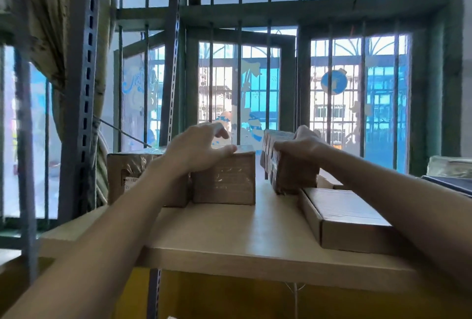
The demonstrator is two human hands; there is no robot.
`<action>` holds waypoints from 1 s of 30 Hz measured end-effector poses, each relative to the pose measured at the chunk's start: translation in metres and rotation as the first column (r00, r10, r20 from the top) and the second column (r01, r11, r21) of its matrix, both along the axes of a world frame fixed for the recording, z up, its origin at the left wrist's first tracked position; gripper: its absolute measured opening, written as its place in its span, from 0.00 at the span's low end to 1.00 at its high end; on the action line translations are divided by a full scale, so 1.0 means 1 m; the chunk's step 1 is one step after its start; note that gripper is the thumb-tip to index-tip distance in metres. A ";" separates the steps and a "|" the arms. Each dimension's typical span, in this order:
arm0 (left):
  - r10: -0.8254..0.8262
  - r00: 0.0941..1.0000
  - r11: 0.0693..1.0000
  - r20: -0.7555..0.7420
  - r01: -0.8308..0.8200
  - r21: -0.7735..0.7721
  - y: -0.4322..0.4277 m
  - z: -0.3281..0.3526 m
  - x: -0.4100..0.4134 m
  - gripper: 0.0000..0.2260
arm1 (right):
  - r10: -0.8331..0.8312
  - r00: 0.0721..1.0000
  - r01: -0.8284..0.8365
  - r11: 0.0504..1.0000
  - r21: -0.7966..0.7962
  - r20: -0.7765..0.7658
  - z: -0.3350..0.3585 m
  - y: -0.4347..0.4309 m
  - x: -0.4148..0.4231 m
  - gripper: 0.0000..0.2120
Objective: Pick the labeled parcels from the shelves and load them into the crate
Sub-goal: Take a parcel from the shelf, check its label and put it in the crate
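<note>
Several brown cardboard parcels stand on a pale wooden top shelf (229,237). My left hand (199,150) rests over the top of a taped parcel (224,180) left of centre, thumb along its front edge and fingers curled over the back. A larger parcel (122,175) with a white label stands just left of it, touching it. My right hand (304,145) is clamped on the top of a narrow upright parcel (293,178) right of centre. A flat long box (350,219) lies on the shelf below my right forearm. No crate is in view.
Perforated grey shelf uprights (84,94) rise at the left beside a bunched curtain (51,25). Barred windows (240,83) stand close behind the shelf. More flat items (449,168) lie at the far right. A yellow surface shows under the shelf.
</note>
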State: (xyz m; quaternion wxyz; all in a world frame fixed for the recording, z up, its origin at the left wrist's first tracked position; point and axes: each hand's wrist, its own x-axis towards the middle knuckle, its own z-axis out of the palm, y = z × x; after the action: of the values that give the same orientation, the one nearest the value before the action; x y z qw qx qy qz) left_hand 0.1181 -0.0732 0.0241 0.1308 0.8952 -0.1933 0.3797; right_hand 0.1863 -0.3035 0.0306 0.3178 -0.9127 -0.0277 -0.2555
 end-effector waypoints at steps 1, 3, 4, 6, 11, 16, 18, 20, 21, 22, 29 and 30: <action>-0.038 0.998 0.998 0.056 0.040 -0.049 -0.006 -0.001 0.002 0.16 | 0.032 0.998 -0.038 0.994 0.103 0.055 0.001 -0.001 -0.004 0.28; -0.092 0.985 0.980 0.149 0.116 -0.164 -0.018 -0.003 0.006 0.14 | 0.130 0.973 -0.190 0.921 0.340 0.192 0.010 -0.002 -0.014 0.26; -0.120 0.979 0.957 0.165 0.158 -0.245 -0.023 -0.002 0.007 0.15 | 0.166 0.944 -0.278 0.866 0.415 0.286 0.017 -0.003 -0.019 0.25; -0.203 0.972 0.884 0.115 0.232 -0.405 -0.033 0.004 0.008 0.18 | 0.209 0.876 -0.415 0.787 0.456 0.436 0.028 -0.004 -0.027 0.24; -0.634 0.771 0.574 -0.062 0.415 -0.706 -0.061 0.016 0.007 0.16 | 0.468 0.697 -0.716 0.504 0.484 0.543 0.030 0.004 -0.043 0.22; -0.672 0.740 0.528 -0.004 0.476 -0.703 -0.056 0.009 0.012 0.19 | 0.535 0.671 -0.739 0.545 0.397 0.514 0.028 0.005 -0.043 0.28; -0.665 0.743 0.523 0.079 0.538 -0.662 -0.052 0.008 0.013 0.19 | 0.509 0.671 -0.735 0.553 0.393 0.539 0.027 0.004 -0.040 0.22; -0.608 0.784 0.587 0.126 0.551 -0.592 -0.050 0.009 0.013 0.20 | 0.462 0.694 -0.713 0.544 0.442 0.552 0.025 0.006 -0.036 0.16; -0.571 0.806 0.627 0.157 0.552 -0.551 -0.050 0.009 0.013 0.18 | 0.436 0.719 -0.690 0.540 0.482 0.541 0.024 0.006 -0.034 0.15; -0.550 0.811 0.655 0.200 0.568 -0.499 -0.050 0.008 0.010 0.16 | 0.417 0.749 -0.660 0.533 0.530 0.514 0.024 0.007 -0.033 0.15; -0.520 0.775 0.811 0.358 0.580 -0.078 -0.075 -0.001 0.002 0.19 | 0.709 0.653 -0.593 0.260 0.762 0.266 0.016 -0.003 -0.031 0.14; -0.521 0.769 0.810 0.371 0.582 -0.068 -0.075 0.001 0.001 0.19 | 0.606 0.748 -0.556 0.348 0.755 0.271 0.014 -0.006 -0.029 0.12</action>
State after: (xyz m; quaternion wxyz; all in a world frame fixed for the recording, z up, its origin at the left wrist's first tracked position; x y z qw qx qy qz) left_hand 0.1196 -0.1486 0.0246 0.2817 0.7049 -0.4328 0.4862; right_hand 0.1569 -0.3090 0.0446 0.7608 -0.6039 -0.2224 -0.0837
